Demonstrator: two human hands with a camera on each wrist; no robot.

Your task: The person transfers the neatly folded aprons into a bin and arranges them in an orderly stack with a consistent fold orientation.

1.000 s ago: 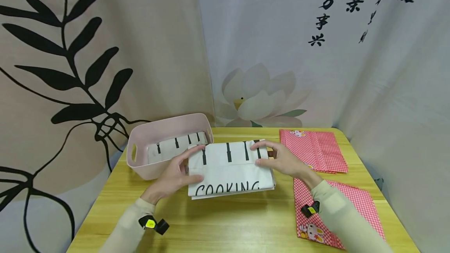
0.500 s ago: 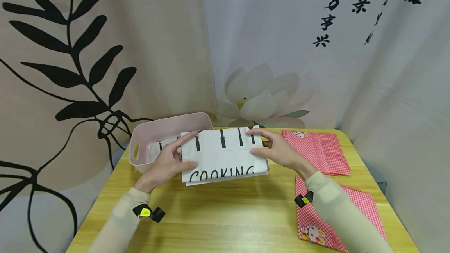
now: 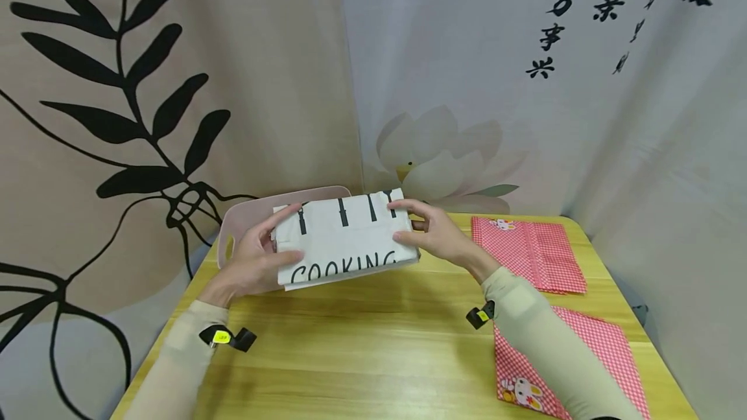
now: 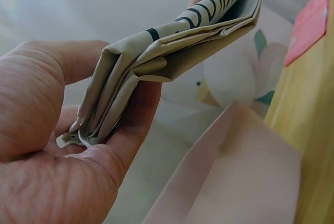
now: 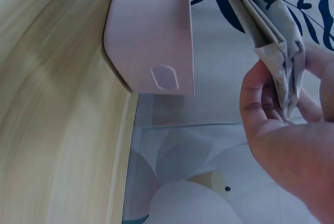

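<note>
A folded white cloth (image 3: 344, 238), printed with black utensil handles and the word COOKING, is held in the air between both hands. My left hand (image 3: 253, 261) grips its left end, the thumb across the printed front and other fingers beneath. At the opposite end, my right hand (image 3: 438, 235) pinches the cloth between thumb and fingers. Several folded layers show edge-on in the left wrist view. The pink plastic basket (image 3: 315, 194) is behind and below the cloth, which hides most of it; in the right wrist view the basket's outer wall (image 5: 151, 31) stands on the table.
Two folded red checked cloths with rabbit prints, a far one (image 3: 525, 251) and a near one (image 3: 583, 355), lie at the table's right side. The right forearm passes over the near one. Printed curtains hang behind the wooden table (image 3: 350, 355).
Both hands have carried the white cloth up and to the left, from in front of the basket to over it. A similar white cloth seen inside the basket earlier is now hidden.
</note>
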